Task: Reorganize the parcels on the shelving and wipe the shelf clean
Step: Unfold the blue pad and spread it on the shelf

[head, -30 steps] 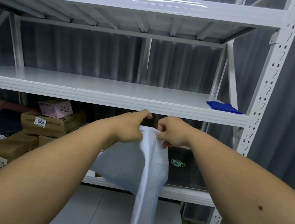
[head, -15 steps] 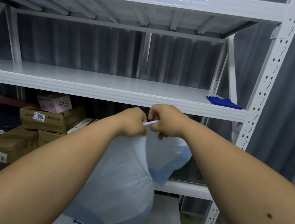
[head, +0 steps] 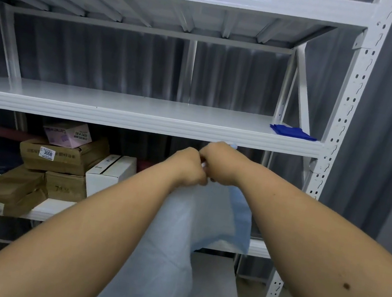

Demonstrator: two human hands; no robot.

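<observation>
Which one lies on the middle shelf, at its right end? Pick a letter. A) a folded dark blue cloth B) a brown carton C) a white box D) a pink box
A: only the folded dark blue cloth lies on the middle shelf, by the right upright.

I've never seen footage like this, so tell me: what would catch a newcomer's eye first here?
Two bare forearms reach in from below, and the left hand and right hand together grip the top of a pale blue cloth that hangs down in the middle. Behind them stands a white metal shelf, its middle level bare except for a folded dark blue rag at the right end. Brown cardboard boxes are stacked lower left.
</observation>
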